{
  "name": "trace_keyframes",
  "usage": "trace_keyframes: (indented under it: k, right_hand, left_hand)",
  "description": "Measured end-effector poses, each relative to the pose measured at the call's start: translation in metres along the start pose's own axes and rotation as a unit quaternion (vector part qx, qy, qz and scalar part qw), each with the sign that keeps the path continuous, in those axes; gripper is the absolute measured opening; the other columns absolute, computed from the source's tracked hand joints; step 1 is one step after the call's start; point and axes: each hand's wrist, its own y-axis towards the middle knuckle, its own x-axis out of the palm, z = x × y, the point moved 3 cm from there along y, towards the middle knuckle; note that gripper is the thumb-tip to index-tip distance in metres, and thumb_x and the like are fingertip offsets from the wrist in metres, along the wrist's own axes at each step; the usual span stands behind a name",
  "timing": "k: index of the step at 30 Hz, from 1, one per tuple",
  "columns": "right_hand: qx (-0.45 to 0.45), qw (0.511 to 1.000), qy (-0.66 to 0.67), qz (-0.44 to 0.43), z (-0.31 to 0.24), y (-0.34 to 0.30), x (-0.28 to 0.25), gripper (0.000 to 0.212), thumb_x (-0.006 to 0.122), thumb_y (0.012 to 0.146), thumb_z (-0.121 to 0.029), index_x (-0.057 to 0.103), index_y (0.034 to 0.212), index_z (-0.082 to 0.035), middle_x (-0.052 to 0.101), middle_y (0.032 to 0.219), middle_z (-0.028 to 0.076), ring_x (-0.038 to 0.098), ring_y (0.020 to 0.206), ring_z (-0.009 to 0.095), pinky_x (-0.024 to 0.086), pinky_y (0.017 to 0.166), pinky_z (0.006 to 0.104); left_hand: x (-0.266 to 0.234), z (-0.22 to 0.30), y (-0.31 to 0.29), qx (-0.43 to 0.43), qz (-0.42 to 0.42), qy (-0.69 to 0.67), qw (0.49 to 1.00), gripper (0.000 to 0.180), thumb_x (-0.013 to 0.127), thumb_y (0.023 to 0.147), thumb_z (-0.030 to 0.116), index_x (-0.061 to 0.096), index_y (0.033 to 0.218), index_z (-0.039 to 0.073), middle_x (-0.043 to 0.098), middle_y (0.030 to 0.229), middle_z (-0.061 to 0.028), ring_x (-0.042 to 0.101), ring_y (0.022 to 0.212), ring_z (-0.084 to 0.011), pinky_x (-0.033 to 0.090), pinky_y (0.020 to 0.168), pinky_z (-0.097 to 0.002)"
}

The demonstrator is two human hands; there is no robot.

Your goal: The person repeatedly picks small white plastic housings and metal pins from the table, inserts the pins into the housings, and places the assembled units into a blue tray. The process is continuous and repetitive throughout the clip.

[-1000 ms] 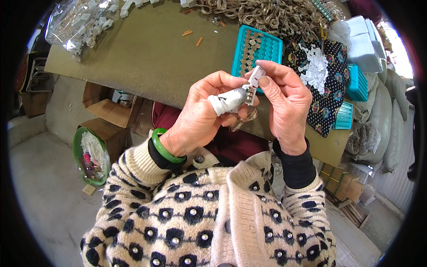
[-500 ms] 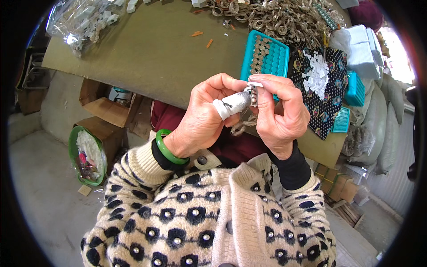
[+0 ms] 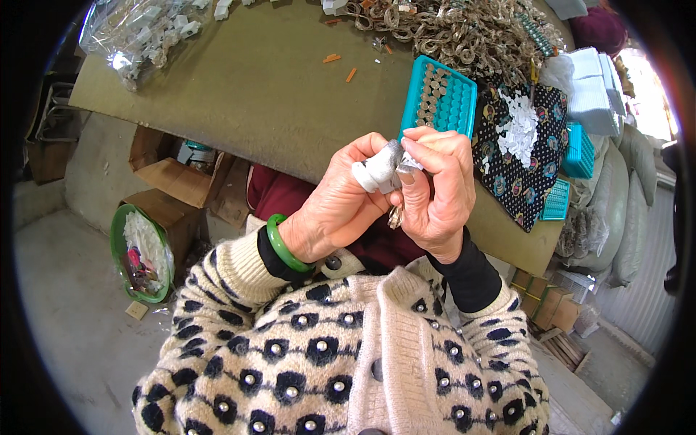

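Note:
My left hand point(image 3: 335, 197) is closed around a small white plastic part point(image 3: 412, 162), mostly hidden by fingers, just in front of the table edge. One left finger wears a white wrap or finger cover point(image 3: 378, 167), smudged grey at the tip. My right hand point(image 3: 438, 194) pinches the same part from the other side, with thumb and fingertips pressed against it. Below the fingers hangs a short loop of clear brownish cord point(image 3: 395, 216), seemingly joined to the part. Beyond my hands lies a teal tray point(image 3: 470, 94), partly filled with round metallic discs point(image 3: 429, 98).
Clear cords point(image 3: 442, 32) are heaped at the table's far side. White flat pieces point(image 3: 519, 123) lie on a patterned dark cloth point(image 3: 533, 196) to the right, beside teal baskets point(image 3: 578, 152). A clear bag of white parts point(image 3: 145, 36) sits far left. Orange strips point(image 3: 351, 75) dot the table point(image 3: 254, 87).
My hands have drawn closer together. The right fingers have come down over the part, hiding the white flat piece and the metal contacts that showed before.

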Motion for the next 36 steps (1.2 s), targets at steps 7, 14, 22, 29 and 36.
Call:
trace_keyframes:
  k: [7, 14, 22, 29, 36]
  right_hand:
    - [0.034, 0.993, -0.099, -0.062, -0.005, -0.002, -0.010, 0.034, 0.065, 0.080, -0.002, 0.058, 0.113, 0.005, 0.056, 0.092, 0.017, 0.058, 0.081, 0.034, 0.049, 0.066, 0.0405]
    - [0.050, 0.994, -0.067, -0.071, -0.015, -0.002, -0.023, 0.053, 0.067, 0.079, -0.003, 0.051, 0.128, 0.008, 0.052, 0.123, 0.022, 0.055, 0.107, 0.038, 0.047, 0.089, 0.0452]
    - [0.144, 0.989, 0.013, -0.032, -0.009, -0.028, -0.066, 0.032, 0.066, 0.086, -0.004, 0.063, 0.117, -0.004, 0.052, 0.131, 0.019, 0.059, 0.108, 0.031, 0.050, 0.092, 0.0401]
    - [0.193, 0.970, 0.107, 0.105, -0.019, 0.024, -0.158, 0.017, 0.049, 0.097, -0.005, 0.063, 0.099, 0.004, 0.066, 0.092, 0.016, 0.064, 0.077, 0.018, 0.052, 0.070, 0.0302]
    - [-0.233, 0.904, -0.128, 0.333, -0.125, 0.106, -0.249, 0.031, 0.054, 0.094, -0.025, 0.061, 0.109, 0.001, 0.061, 0.099, 0.022, 0.059, 0.085, 0.027, 0.052, 0.072, 0.0371]
  left_hand:
    - [-0.003, -0.002, 0.003, -0.005, 0.069, 0.063, 0.996, 0.008, 0.053, 0.097, 0.011, 0.058, 0.090, 0.009, 0.063, 0.085, -0.0022, 0.061, 0.073, -0.0114, 0.051, 0.057, -0.0242]
    - [0.015, 0.010, 0.004, -0.002, 0.054, 0.159, 0.986, 0.008, 0.057, 0.096, 0.018, 0.058, 0.101, 0.011, 0.064, 0.090, -0.0060, 0.061, 0.073, -0.0139, 0.047, 0.049, -0.0233]
    - [0.018, 0.011, 0.006, 0.058, 0.050, 0.165, 0.983, 0.012, 0.059, 0.095, 0.008, 0.055, 0.106, 0.008, 0.064, 0.104, -0.0174, 0.068, 0.084, -0.0273, 0.059, 0.057, -0.0346]
    - [0.018, -0.005, 0.007, -0.014, 0.047, 0.161, 0.986, 0.010, 0.058, 0.095, 0.009, 0.056, 0.106, 0.010, 0.064, 0.103, -0.0195, 0.067, 0.078, -0.0288, 0.058, 0.056, -0.0378]
    - [0.026, -0.003, -0.003, -0.019, 0.050, 0.201, 0.978, 0.009, 0.055, 0.097, 0.011, 0.057, 0.105, 0.009, 0.064, 0.103, -0.0183, 0.066, 0.077, -0.0276, 0.055, 0.054, -0.0347]
